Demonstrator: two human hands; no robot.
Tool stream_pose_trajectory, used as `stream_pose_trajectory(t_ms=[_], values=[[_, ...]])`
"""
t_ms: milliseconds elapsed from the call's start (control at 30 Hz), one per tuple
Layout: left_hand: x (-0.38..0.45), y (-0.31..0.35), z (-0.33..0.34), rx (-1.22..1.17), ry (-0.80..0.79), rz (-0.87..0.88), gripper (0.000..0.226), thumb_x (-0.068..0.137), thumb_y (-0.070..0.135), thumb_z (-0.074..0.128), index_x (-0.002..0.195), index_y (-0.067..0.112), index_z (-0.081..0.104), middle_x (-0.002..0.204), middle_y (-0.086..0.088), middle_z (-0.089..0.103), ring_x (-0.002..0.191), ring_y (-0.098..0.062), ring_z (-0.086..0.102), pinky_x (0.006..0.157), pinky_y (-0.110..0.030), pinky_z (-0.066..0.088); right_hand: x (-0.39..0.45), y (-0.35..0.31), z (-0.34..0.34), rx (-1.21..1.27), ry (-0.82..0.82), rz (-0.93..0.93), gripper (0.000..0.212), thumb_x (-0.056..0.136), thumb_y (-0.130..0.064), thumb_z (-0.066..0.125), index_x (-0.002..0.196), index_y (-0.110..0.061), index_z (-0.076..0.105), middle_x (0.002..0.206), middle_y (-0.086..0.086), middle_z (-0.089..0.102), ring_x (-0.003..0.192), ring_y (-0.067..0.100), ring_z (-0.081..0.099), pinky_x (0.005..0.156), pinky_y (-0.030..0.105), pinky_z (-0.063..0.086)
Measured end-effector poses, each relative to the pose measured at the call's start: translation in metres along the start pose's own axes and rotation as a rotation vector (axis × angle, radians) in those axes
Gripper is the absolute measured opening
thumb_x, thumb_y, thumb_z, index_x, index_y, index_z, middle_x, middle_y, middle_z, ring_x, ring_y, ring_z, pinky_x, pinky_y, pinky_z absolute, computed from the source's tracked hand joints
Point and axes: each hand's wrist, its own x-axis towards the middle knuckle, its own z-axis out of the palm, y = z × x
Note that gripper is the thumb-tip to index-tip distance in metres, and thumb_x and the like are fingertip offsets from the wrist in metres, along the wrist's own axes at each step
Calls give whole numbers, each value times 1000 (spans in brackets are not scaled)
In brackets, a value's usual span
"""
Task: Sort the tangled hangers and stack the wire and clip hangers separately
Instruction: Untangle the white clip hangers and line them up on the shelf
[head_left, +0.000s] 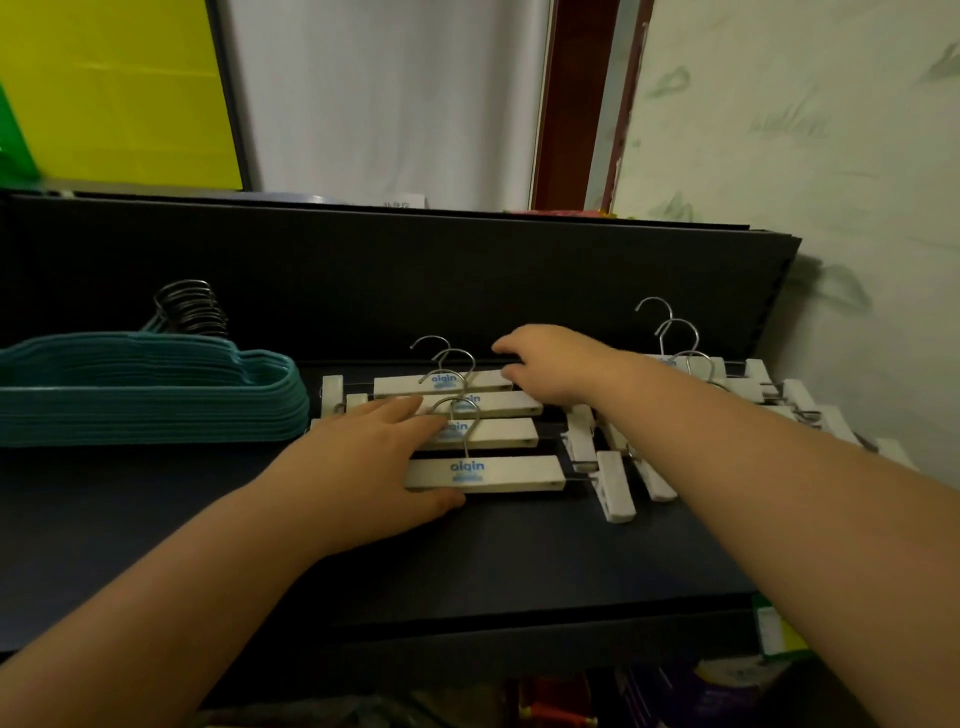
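Clip hangers lie in a loose overlapping row mid-table, with more at right; teal stack sits left. Left hand rests flat-fingered on the bars; right hand curls over the far bar. Rigid, light and likely to snag: lift by the bar, not the clips.

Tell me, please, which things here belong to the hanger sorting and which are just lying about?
Job:
- stack of teal hangers with metal hooks
- white wooden clip hangers under the left hand and right hand
- further white clip hangers to the right

Lying about:
- yellow panel
- white curtain
- colourful clutter below the dark table
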Motion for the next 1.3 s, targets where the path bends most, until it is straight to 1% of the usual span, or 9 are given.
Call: stream_pose_trajectory(t_ms=[67,133,267,600,733,867,1100,1200,1300], values=[[0,0,0,4,-20,-5,85,78,79,43,150,43,14,159,14,16,144,-12,20,115,-36,20,18,-3,4,34,-122,-12,44,98,-34,56,141,-30,49,141,-4,53,126,17,51,104,40,44],[0,1,0,7,-21,0,85,80,78,42,151,42,13,159,15,17,144,-11,20,115,-35,21,26,-6,8,64,-197,-39,34,97,-35,57,131,-32,59,120,-8,63,106,10,58,93,37,48],[0,2,1,7,-13,0,84,81,77,43,151,42,13,158,15,17,143,-9,22,113,-33,23,26,-3,11,126,-153,-77,29,95,-34,61,124,-33,64,106,-13,63,96,6,58,88,34,50],[15,-1,2,-9,-40,6,86,78,80,42,150,44,13,158,17,17,143,-9,22,114,-36,25,27,9,16,240,-31,-33,27,92,-30,66,119,-30,67,110,-11,63,98,7,57,84,30,47],[21,-2,2,-7,-51,4,86,78,79,43,150,43,14,158,17,18,142,-9,24,113,-38,26,30,11,14,270,-41,10,29,91,-29,68,119,-30,67,110,-11,62,98,8,57,85,31,49],[25,-3,1,-10,-48,-9,85,78,78,45,150,43,16,158,16,19,142,-10,25,113,-38,26,35,11,13,262,-37,35,30,90,-30,69,120,-31,66,110,-10,61,96,8,57,78,28,48],[27,-4,-2,5,-54,-20,84,81,76,44,151,40,16,159,12,19,142,-12,25,113,-40,27,27,12,0,299,-173,106,32,97,-39,56,126,-26,61,119,-3,62,106,14,57,99,41,46],[27,-4,-3,2,-60,-20,83,81,75,44,151,40,16,158,13,19,142,-13,25,112,-40,27,19,15,-1,312,-167,38,47,93,-45,61,137,-28,53,130,-4,58,115,14,55,100,37,46],[28,-4,-2,1,-56,-21,83,82,75,44,151,39,17,158,12,21,142,-13,25,112,-40,28,12,18,0,270,-177,-1,61,90,-41,68,144,-30,44,138,-4,52,122,16,52,103,39,46]])
